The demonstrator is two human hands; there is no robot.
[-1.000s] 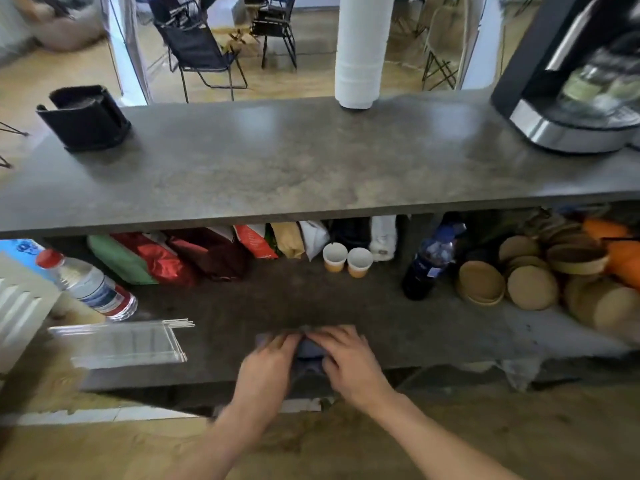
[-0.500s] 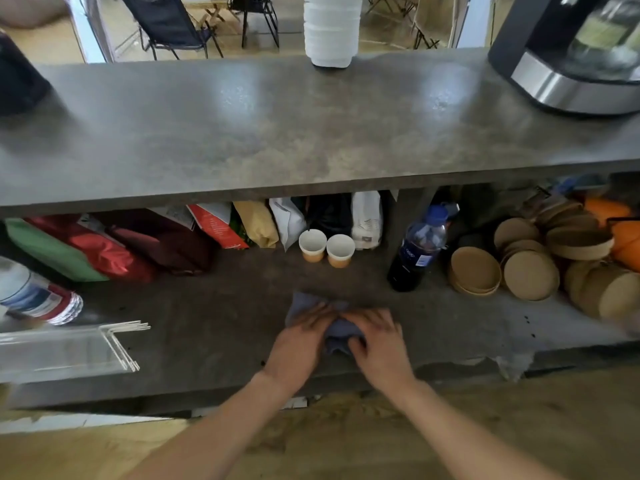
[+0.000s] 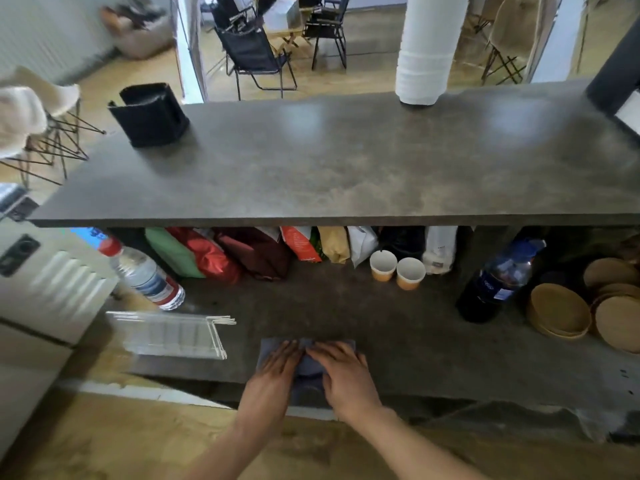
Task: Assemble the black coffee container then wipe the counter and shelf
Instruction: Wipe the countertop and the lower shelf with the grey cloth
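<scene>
Currently: left hand [image 3: 277, 367], right hand [image 3: 341, 370] pressing flat on cloth [image 3: 308, 367]; risk, forward stroke toppling cups [image 3: 396, 270] at 1 o'clock.

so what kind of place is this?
Probably a cafe or office coffee bar: a stack of white cups on the counter, coffee bags and paper cups on the shelf below, folding chairs beyond.

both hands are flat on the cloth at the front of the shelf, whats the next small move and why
Probably slide the cloth away from the front edge toward the two paper cups, stopping short of them. The left hand and right hand press it flat at the near edge of the shelf, and a bare stretch lies between cloth and cups. The black container stands on the counter.
</scene>
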